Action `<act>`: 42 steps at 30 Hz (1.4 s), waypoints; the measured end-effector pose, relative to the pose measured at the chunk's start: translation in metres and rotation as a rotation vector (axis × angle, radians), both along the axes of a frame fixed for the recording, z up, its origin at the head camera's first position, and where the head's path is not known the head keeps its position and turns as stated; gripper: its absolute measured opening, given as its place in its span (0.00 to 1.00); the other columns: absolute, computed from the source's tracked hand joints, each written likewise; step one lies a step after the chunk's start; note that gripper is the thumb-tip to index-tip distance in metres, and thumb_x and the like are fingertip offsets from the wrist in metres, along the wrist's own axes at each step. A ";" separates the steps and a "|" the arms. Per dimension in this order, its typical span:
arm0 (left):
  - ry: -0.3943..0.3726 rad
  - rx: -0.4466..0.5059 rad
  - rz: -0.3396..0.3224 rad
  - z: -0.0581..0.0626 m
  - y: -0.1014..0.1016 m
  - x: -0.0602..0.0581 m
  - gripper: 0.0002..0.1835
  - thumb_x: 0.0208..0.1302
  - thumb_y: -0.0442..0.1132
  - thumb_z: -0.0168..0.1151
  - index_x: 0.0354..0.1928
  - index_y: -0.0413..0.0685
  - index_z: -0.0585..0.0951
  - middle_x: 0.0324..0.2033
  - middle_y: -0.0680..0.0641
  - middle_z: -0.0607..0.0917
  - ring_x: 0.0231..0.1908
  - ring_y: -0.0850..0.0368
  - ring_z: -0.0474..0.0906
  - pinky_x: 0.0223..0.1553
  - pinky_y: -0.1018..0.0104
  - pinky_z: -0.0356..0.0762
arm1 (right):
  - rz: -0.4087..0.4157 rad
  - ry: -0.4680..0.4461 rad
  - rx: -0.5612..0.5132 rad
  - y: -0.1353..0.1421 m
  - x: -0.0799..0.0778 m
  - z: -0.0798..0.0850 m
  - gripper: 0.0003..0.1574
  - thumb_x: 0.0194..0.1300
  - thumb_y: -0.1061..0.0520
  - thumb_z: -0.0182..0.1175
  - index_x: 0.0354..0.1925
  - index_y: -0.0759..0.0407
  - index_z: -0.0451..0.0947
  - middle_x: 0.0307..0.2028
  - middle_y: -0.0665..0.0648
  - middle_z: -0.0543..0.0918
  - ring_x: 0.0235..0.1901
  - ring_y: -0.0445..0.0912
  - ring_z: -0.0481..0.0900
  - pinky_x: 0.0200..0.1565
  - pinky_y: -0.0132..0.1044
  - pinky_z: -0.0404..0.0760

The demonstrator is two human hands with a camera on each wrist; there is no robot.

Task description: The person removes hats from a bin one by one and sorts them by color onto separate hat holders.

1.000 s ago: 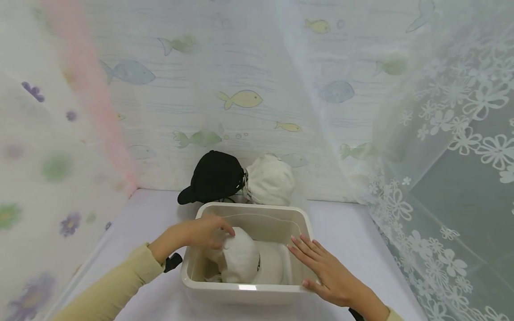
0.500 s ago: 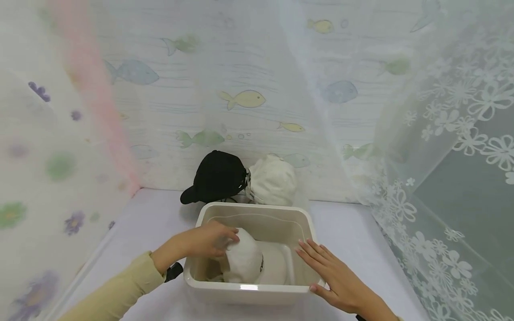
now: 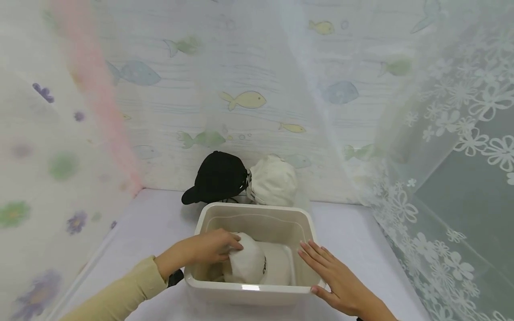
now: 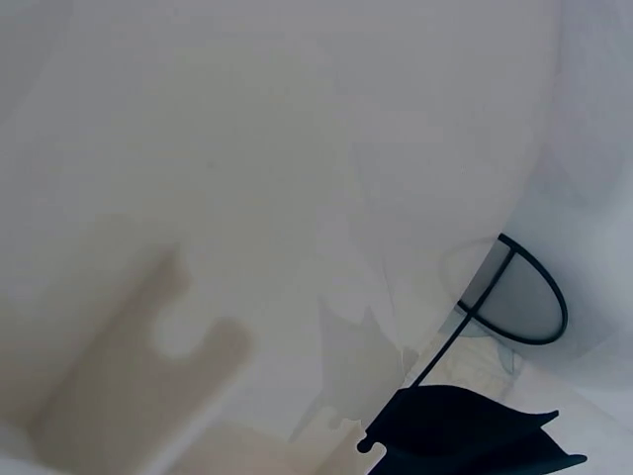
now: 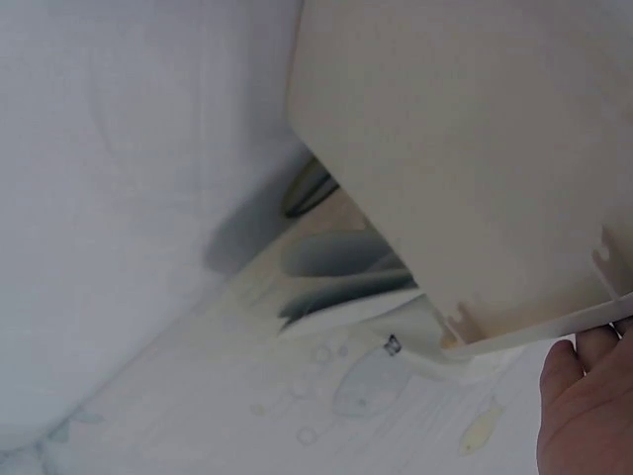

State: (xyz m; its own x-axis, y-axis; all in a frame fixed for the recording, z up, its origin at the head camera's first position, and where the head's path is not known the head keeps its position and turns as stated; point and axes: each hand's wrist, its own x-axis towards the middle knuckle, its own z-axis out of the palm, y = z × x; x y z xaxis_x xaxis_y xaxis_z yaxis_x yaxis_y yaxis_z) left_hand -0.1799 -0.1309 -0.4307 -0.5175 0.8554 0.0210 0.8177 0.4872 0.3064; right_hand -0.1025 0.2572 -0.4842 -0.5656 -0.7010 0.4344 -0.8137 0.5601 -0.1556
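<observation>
In the head view my left hand reaches into an off-white plastic bin. Its fingers and thumb pinch the back of a white baseball cap with dark lettering on its front. That cap lies in the bin with its brim toward the right. My right hand, fingers straight, rests on the bin's right rim. From the right wrist, the fingers of my right hand show at the rim, beside the bin's outer wall. The left wrist view is filled mostly by the bin's wall; the left hand is out of it.
Behind the bin stand a black cap and a white cap, side by side. A white cloth covers the table. A fish-patterned curtain hangs at the back, with sheer flowered curtains on the right.
My left hand and the white cap have shifted slightly right and lower in the bin. My right hand has slid a little to the right along the rim.
</observation>
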 end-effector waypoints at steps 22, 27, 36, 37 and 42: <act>-0.036 0.116 -0.018 0.012 0.004 0.001 0.22 0.60 0.17 0.58 0.51 0.43 0.87 0.48 0.49 0.89 0.48 0.58 0.84 0.51 0.66 0.83 | 0.029 -0.014 -0.062 0.001 -0.001 -0.005 0.44 0.81 0.34 0.35 0.77 0.63 0.58 0.76 0.63 0.62 0.78 0.58 0.54 0.78 0.31 0.39; -0.011 0.130 -0.014 0.017 0.001 0.001 0.22 0.60 0.17 0.58 0.51 0.42 0.87 0.47 0.49 0.89 0.49 0.57 0.85 0.52 0.65 0.83 | 0.042 -0.013 -0.070 0.001 -0.002 -0.004 0.44 0.82 0.34 0.35 0.77 0.63 0.58 0.75 0.65 0.63 0.77 0.59 0.55 0.79 0.32 0.40; -0.009 0.122 0.022 0.037 -0.005 0.006 0.21 0.61 0.17 0.56 0.48 0.42 0.88 0.45 0.49 0.89 0.48 0.56 0.85 0.51 0.63 0.84 | 0.038 -0.017 -0.080 0.000 -0.003 -0.002 0.43 0.81 0.35 0.38 0.76 0.64 0.60 0.76 0.64 0.63 0.78 0.58 0.54 0.79 0.33 0.40; -0.008 0.124 0.019 0.038 -0.006 0.006 0.20 0.61 0.17 0.56 0.48 0.42 0.88 0.45 0.49 0.89 0.48 0.56 0.85 0.51 0.63 0.84 | 0.037 -0.019 -0.079 0.000 -0.003 -0.002 0.42 0.81 0.35 0.39 0.77 0.63 0.60 0.76 0.64 0.63 0.78 0.59 0.54 0.79 0.33 0.40; 0.012 0.166 -0.009 0.048 -0.006 0.004 0.19 0.61 0.18 0.55 0.46 0.40 0.88 0.43 0.48 0.90 0.44 0.57 0.85 0.48 0.65 0.84 | 0.036 -0.029 -0.071 0.001 -0.001 -0.002 0.41 0.81 0.37 0.41 0.77 0.62 0.59 0.76 0.64 0.63 0.78 0.58 0.54 0.79 0.33 0.39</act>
